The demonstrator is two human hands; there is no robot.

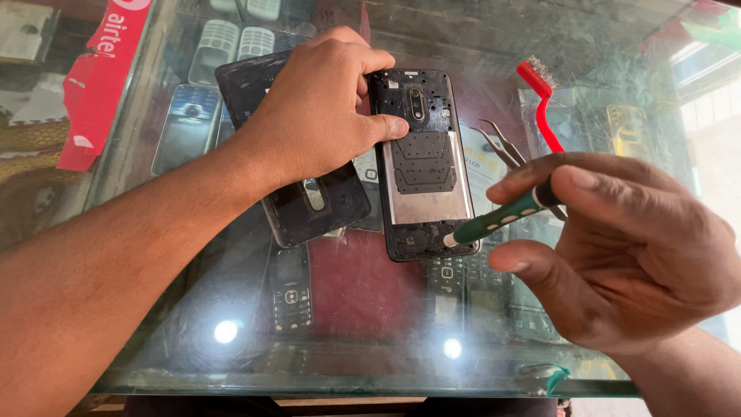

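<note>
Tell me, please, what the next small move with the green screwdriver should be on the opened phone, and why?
Probably seat the tip squarely in the screw at the bottom corner and turn. The right hand holds the green screwdriver with its tip already at the lower right corner of the opened phone, while the left hand pins the phone's top to the glass counter.

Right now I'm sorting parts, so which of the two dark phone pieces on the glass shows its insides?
The opened phone under the left hand's thumb, showing a metal plate and camera module; the screwdriver touches its lower corner. The back cover alongside is plain.
</note>
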